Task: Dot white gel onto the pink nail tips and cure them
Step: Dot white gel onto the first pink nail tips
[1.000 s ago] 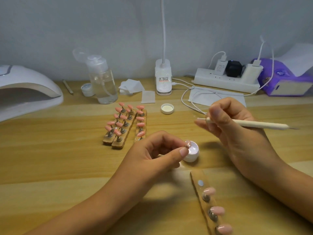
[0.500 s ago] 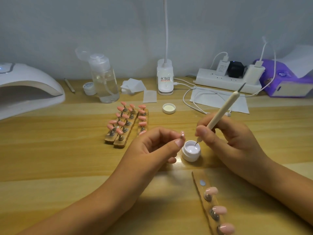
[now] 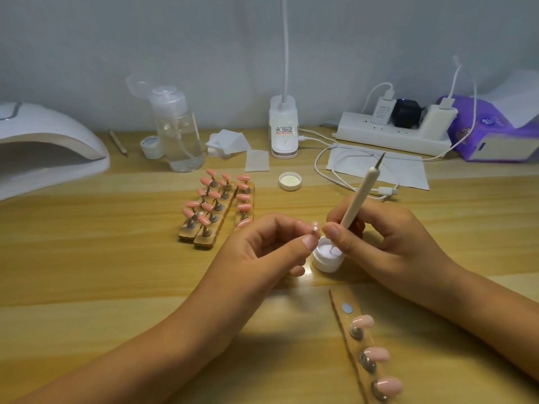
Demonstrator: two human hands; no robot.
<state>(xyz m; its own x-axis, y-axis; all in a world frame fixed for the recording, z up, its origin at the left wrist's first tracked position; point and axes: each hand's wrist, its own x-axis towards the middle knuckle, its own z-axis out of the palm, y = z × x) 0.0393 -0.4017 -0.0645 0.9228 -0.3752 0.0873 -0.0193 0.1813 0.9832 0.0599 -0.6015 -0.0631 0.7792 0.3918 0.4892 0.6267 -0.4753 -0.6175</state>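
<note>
My left hand (image 3: pixel 271 246) pinches a small pink nail tip on its metal stand (image 3: pixel 315 227) between thumb and forefinger, just left of the open white gel jar (image 3: pixel 327 258). My right hand (image 3: pixel 388 234) grips a cream dotting pen (image 3: pixel 358 199) like a pencil, its lower tip down in the jar's white gel. A wooden strip (image 3: pixel 345 304) near the front holds three pink tips (image 3: pixel 376 354). Three more wooden strips with several pink tips (image 3: pixel 217 207) lie behind my left hand.
A white curing lamp (image 3: pixel 49 147) stands at the far left. Along the back are a clear pump bottle (image 3: pixel 178 132), a small jar (image 3: pixel 151 145), wipes (image 3: pixel 229 142), a lamp base (image 3: pixel 284 129), a power strip (image 3: pixel 393 132) and purple tissue pack (image 3: pixel 493 132). The jar's lid (image 3: pixel 289 181) lies mid-table.
My right hand swung the pen from level to upright and lowered its tip into the gel jar. My left hand kept pinching the nail tip and lifted it slightly beside the jar.
</note>
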